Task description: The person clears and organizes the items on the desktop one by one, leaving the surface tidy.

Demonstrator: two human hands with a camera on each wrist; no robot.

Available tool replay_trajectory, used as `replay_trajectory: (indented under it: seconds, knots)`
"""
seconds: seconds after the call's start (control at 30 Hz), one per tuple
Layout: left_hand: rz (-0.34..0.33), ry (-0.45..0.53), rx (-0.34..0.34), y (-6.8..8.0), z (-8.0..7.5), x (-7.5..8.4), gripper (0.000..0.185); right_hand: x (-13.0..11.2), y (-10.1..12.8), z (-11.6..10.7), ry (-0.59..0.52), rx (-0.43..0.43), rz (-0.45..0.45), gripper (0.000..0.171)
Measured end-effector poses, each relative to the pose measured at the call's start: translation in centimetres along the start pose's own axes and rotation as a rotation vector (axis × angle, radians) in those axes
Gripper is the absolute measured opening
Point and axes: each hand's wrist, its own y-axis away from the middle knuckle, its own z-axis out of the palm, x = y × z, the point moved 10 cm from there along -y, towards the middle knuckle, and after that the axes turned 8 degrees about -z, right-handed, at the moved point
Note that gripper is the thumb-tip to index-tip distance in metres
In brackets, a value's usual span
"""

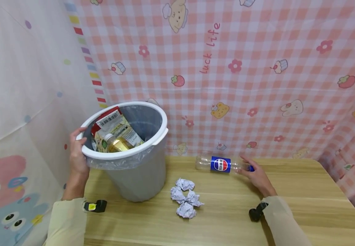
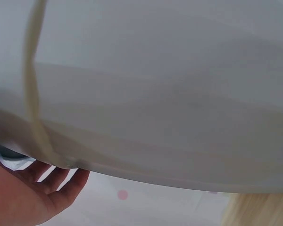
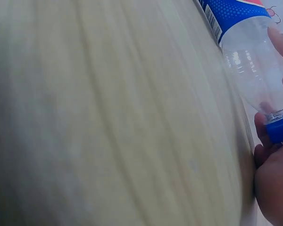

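At the left stands a grey trash bin (image 1: 143,181) with a white rim and a clear liner, leaning slightly. My left hand (image 1: 78,153) grips the rim's left side, thumb inside; in the left wrist view the bin's wall (image 2: 170,84) covers most of the picture. Inside lie a printed food packet (image 1: 119,128) and a small bottle of yellow liquid (image 1: 119,145). A clear plastic bottle (image 1: 220,164) with a blue label lies on its side near the table's back edge. My right hand (image 1: 259,176) holds it around the neck, beside its blue cap (image 3: 279,131).
Several crumpled paper balls (image 1: 186,210) lie in a cluster on the wooden table (image 1: 226,212), between the bin and the clear bottle. A pink checked curtain (image 1: 196,102) hangs right behind the table; a white patterned curtain (image 1: 26,102) hangs at the left.
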Motion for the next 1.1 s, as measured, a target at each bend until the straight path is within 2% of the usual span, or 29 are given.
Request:
replay_trajectory:
  seconds: [0.3, 1.1]
  knots:
    - [0.016, 0.011, 0.000, -0.01, 0.04, 0.31, 0.043, -0.49, 0.14, 0.67, -0.057, -0.043, -0.010, 0.082]
    - [-0.033, -0.058, -0.020, 0.12, 0.09, -0.30, 0.043, -0.28, 0.45, 0.43, -0.061, -0.027, -0.017, 0.076]
